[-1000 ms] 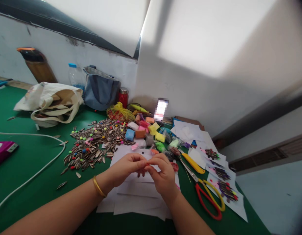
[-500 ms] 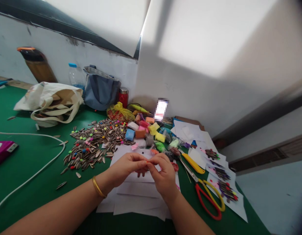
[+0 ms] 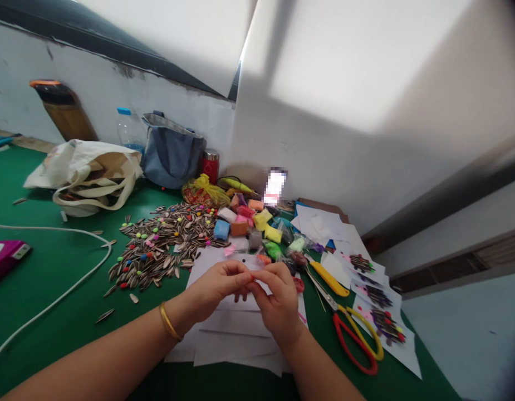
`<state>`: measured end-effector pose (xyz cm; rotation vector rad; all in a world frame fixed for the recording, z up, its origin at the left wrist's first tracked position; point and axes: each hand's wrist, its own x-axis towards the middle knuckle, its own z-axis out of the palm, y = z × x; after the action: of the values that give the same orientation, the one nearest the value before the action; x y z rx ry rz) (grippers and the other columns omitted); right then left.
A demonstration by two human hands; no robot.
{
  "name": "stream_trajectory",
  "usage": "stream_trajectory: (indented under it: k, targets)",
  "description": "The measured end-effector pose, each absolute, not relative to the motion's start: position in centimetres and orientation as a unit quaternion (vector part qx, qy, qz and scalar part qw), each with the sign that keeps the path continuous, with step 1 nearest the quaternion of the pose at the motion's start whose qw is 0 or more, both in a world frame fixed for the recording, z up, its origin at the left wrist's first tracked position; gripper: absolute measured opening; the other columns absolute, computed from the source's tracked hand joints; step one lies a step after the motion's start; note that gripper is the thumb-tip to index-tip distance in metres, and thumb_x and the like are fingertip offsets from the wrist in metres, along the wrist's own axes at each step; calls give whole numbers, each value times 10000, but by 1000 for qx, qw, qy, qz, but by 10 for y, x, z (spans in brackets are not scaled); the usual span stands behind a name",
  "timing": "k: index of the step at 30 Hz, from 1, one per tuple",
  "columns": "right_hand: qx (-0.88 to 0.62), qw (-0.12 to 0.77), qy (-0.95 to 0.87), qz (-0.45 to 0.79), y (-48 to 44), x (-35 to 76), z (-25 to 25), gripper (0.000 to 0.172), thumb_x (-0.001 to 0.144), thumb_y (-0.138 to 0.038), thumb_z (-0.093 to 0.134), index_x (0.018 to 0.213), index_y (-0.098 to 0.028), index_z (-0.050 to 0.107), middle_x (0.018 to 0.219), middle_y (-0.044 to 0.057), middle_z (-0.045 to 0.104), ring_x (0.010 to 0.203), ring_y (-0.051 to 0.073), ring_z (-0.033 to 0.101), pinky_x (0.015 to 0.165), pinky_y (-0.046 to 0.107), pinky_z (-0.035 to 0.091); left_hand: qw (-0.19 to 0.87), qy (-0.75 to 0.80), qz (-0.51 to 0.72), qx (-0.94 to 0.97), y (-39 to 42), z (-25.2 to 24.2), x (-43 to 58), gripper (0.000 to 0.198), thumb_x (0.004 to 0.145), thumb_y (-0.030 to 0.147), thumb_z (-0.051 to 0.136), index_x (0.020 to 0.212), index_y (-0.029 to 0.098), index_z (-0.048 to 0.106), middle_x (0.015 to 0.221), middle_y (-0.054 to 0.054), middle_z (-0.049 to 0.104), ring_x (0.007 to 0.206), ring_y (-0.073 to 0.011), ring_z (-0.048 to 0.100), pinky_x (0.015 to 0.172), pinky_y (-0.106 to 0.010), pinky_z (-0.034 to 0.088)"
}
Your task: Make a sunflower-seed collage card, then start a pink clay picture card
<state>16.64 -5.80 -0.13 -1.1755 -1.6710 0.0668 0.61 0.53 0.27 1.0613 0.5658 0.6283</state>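
Observation:
Over a stack of white paper sheets (image 3: 234,324), my left hand (image 3: 222,283) and my right hand (image 3: 279,295) meet fingertip to fingertip. Pinched between them is a small red-orange piece of clay (image 3: 251,277), mostly covered by the fingers. Both hands are closed, and a gold bangle (image 3: 169,322) circles my left wrist. Just beyond the fingers lie soft clay packets in many colours, among them an orange packet (image 3: 264,259) and a green one (image 3: 274,250). To the left spreads a heap of sunflower seeds (image 3: 165,239) dotted with small coloured balls.
Red-and-yellow-handled scissors (image 3: 357,337) and a yellow utility knife (image 3: 330,278) lie on the right. Beside them are paper sheets with seed figures (image 3: 388,326). Bags, including a blue one (image 3: 173,153), and a lit phone (image 3: 275,188) stand at the back. A white cable (image 3: 73,284) curves at left.
My right hand's fingers have shifted slightly, with the index finger straighter against the clay piece. My left hand has hardly moved. Everything else on the table stays the same.

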Motion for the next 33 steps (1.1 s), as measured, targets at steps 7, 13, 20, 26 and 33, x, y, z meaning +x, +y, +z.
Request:
stream_trajectory:
  k: [7, 13, 20, 26, 33]
  targets:
    - [-494, 517, -696, 64, -57, 167, 2, 147, 881, -265, 672, 1019, -249, 720, 887, 49, 605, 845, 206, 573, 752, 372, 486, 792, 259, 265, 485, 9, 4, 3, 330, 786, 449, 733, 796, 127, 660, 659, -10, 595, 615, -125, 533, 611, -266, 408]
    - [-471, 540, -692, 92, -57, 166, 2, 125, 894, -228, 652, 990, -252, 729, 862, 39, 579, 811, 186, 575, 711, 342, 500, 793, 258, 278, 476, 7, 5, 4, 360, 729, 455, 779, 727, 134, 615, 623, -5, 585, 598, -123, 522, 587, -253, 391]
    - [-487, 538, -682, 94, -56, 167, 2, 90, 874, -239, 679, 953, -229, 721, 872, 40, 598, 815, 183, 581, 727, 337, 501, 768, 254, 273, 521, 9, 5, 3, 368, 806, 479, 694, 727, 122, 650, 632, -16, 585, 604, -129, 517, 588, -261, 393]
    - [-470, 537, -692, 110, -57, 166, 1, 184, 891, -311, 664, 1058, -250, 714, 874, 47, 599, 824, 198, 585, 729, 349, 505, 766, 248, 266, 530, 9, 2, 2, 335, 803, 452, 706, 746, 125, 667, 646, -18, 597, 620, -131, 524, 611, -260, 391]
    - [-470, 536, -688, 133, -57, 168, 3, 106, 897, -266, 659, 958, -234, 740, 841, 37, 593, 791, 181, 581, 714, 326, 492, 781, 245, 255, 515, 7, 3, 3, 379, 817, 485, 678, 736, 115, 676, 679, -40, 612, 650, -135, 519, 634, -269, 396]
